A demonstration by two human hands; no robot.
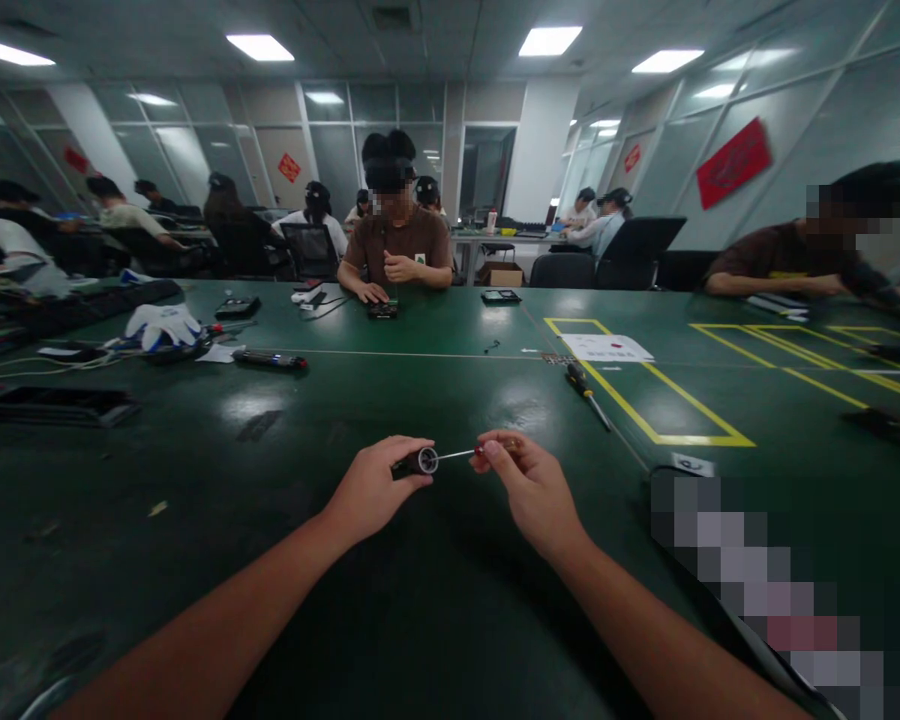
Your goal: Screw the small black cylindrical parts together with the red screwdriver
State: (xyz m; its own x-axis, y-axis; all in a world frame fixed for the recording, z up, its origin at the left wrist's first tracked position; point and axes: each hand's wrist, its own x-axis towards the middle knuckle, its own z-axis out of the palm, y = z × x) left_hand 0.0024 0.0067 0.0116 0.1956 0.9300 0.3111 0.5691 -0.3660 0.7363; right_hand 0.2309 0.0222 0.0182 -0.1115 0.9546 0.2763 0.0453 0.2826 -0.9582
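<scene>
Over the near middle of the green table, my left hand [379, 485] grips a small dark cylinder [426, 461] between thumb and fingers. Its round end, with a pale ring, faces right; what kind of part it is I cannot tell. My right hand [526, 485] is closed on a small screwdriver [456, 456], with some red showing near the fingers. The screwdriver's thin metal shaft points left, its tip at the ringed end of the cylinder. Whether the tip is inside or only touching is too small to tell. Most of the handle is hidden by my fingers.
A larger screwdriver [589, 395] lies beyond my right hand, near a yellow taped outline [705, 440] and a paper sheet [607, 348]. White gloves [163, 328] and a dark cylindrical tool [270, 360] lie far left. A person [397, 240] sits opposite.
</scene>
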